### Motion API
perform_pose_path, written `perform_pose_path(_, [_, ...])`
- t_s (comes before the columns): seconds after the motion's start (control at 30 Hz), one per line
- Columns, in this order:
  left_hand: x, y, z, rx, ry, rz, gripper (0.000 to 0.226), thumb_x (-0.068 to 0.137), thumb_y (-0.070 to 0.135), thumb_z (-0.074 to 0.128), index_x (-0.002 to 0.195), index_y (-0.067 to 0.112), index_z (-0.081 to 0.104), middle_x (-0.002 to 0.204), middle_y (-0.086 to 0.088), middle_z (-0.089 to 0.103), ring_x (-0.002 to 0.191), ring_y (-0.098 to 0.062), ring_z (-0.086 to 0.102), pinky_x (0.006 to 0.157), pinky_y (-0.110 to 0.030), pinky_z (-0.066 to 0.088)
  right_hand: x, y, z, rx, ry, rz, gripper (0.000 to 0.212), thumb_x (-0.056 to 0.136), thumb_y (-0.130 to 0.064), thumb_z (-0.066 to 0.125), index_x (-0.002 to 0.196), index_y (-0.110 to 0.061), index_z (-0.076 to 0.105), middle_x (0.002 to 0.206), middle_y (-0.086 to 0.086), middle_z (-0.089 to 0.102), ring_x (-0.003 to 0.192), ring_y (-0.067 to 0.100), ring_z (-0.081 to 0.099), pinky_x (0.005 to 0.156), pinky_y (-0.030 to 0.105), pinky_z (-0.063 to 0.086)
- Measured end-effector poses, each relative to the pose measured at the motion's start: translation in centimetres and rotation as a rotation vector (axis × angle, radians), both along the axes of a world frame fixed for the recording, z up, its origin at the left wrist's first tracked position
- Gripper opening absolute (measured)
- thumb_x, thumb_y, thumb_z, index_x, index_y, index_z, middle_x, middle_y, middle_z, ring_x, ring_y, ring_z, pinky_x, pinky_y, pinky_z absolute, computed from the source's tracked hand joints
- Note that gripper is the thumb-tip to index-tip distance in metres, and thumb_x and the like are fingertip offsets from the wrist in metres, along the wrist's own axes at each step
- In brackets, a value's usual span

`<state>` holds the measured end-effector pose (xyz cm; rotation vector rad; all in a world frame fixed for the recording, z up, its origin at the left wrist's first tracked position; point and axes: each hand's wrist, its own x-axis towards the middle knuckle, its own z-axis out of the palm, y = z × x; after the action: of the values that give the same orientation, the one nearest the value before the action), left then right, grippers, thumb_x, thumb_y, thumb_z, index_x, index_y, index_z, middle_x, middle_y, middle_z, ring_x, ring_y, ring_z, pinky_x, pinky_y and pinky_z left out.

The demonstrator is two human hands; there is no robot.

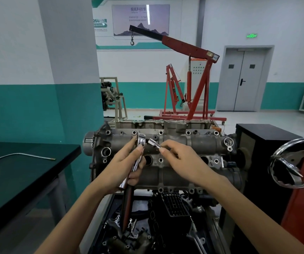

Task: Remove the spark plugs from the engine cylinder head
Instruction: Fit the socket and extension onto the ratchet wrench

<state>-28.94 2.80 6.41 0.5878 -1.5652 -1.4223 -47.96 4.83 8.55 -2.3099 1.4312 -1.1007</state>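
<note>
Hands meet above the cylinder head (175,143), which lies across the middle of the head view on a stand, its open plug holes (148,160) facing up. The left hand (123,162) has its fingers wrapped round a chrome ratchet wrench (138,156), thumb up near the ratchet's head, the dark handle hanging down toward loose engine parts (147,226) below. The right hand (180,158) pinches a small chrome socket (154,143) between fingertips, just beside the ratchet's head. No spark plug can be made out. On the dark tabletop (10,171) at left lies a thin metal tube (19,155). A red engine hoist (189,79) stands behind.
</note>
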Motion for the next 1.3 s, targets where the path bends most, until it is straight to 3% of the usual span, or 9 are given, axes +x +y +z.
perform_pose_path(0.17, [0.9,0.2,1.0,0.041,-0.102,-0.075,0.041,0.086,0.051,0.051,0.124,0.036,0.050,0.062,0.001,0.042,0.041,-0.008,0.028,0.038,-0.015,0.027,-0.3,0.2,0.6,-0.098,0.169,-0.042,0.021,0.095,-0.038,0.043,0.104,-0.027,0.057,0.066,-0.016,0.051,0.059,-0.003,0.046,0.056,0.020,0.032])
perform_pose_path(0.37, [1.8,0.3,2.3,0.083,-0.196,-0.155,0.040,0.090,0.053,0.048,0.128,0.041,0.046,0.058,0.003,0.038,0.039,-0.008,0.024,0.039,-0.013,0.026,-0.8,0.7,1.1,-0.380,0.401,-0.084,0.032,0.096,-0.038,0.040,0.119,-0.022,0.057,0.091,-0.003,0.068,0.077,0.016,0.062,0.066,0.034,0.050])
perform_pose_path(0.47, [1.7,0.6,2.7,0.090,-0.198,-0.165,0.038,0.089,0.051,0.047,0.126,0.042,0.047,0.057,0.002,0.038,0.038,-0.007,0.025,0.039,-0.012,0.026,-1.0,0.6,1.5,-0.437,0.462,-0.085,0.030,0.096,-0.038,0.039,0.114,-0.022,0.057,0.083,-0.004,0.066,0.069,0.015,0.061,0.058,0.028,0.048])
perform_pose_path(0.53, [1.6,0.8,3.2,0.089,-0.188,-0.174,0.041,0.087,0.050,0.047,0.126,0.039,0.047,0.057,0.002,0.038,0.037,-0.006,0.025,0.039,-0.011,0.026,-0.9,0.4,1.4,-0.347,0.325,-0.007,0.026,0.096,-0.034,0.041,0.110,-0.020,0.058,0.070,-0.011,0.059,0.056,0.005,0.053,0.051,0.016,0.038])
perform_pose_path(0.67, [1.4,1.0,4.7,0.056,-0.198,-0.239,0.040,0.087,0.053,0.051,0.123,0.036,0.048,0.058,0.002,0.038,0.036,-0.005,0.025,0.038,-0.011,0.027,-0.4,0.8,1.4,-0.036,-0.131,0.225,0.020,0.097,-0.022,0.042,0.095,-0.014,0.059,0.054,-0.018,0.050,0.046,0.000,0.043,0.049,0.011,0.033])
perform_pose_path(0.87, [1.3,1.0,5.7,0.002,-0.317,-0.239,0.040,0.085,0.054,0.047,0.124,0.049,0.045,0.057,0.002,0.037,0.037,-0.007,0.026,0.037,-0.013,0.027,-1.5,0.8,3.8,0.076,-0.038,0.262,0.024,0.096,-0.027,0.042,0.085,-0.018,0.061,0.048,-0.011,0.042,0.041,0.003,0.033,0.041,0.014,0.028])
perform_pose_path(1.03, [1.1,1.2,5.0,0.031,-0.304,-0.227,0.034,0.089,0.052,0.045,0.122,0.042,0.048,0.057,0.001,0.035,0.037,-0.006,0.025,0.038,-0.012,0.027,-1.0,0.8,4.1,0.047,0.083,0.200,0.026,0.095,-0.032,0.042,0.083,-0.016,0.060,0.066,0.011,0.057,0.052,0.012,0.045,0.052,0.026,0.037])
perform_pose_path(1.17, [0.9,1.3,5.2,0.036,-0.323,-0.241,0.036,0.089,0.051,0.042,0.123,0.040,0.047,0.057,0.003,0.035,0.036,-0.006,0.025,0.039,-0.012,0.027,-1.3,1.1,4.5,0.037,0.109,0.197,0.024,0.094,-0.032,0.045,0.080,-0.020,0.060,0.053,-0.009,0.048,0.042,0.002,0.040,0.043,0.012,0.032])
perform_pose_path(1.3, [0.8,1.5,5.5,0.006,-0.336,-0.244,0.034,0.089,0.053,0.044,0.122,0.042,0.046,0.056,0.003,0.035,0.036,-0.006,0.025,0.038,-0.012,0.028,-1.8,1.0,4.8,0.183,-0.019,0.301,0.030,0.093,-0.038,0.042,0.072,-0.020,0.055,0.044,-0.010,0.041,0.036,0.005,0.033,0.038,0.018,0.030])
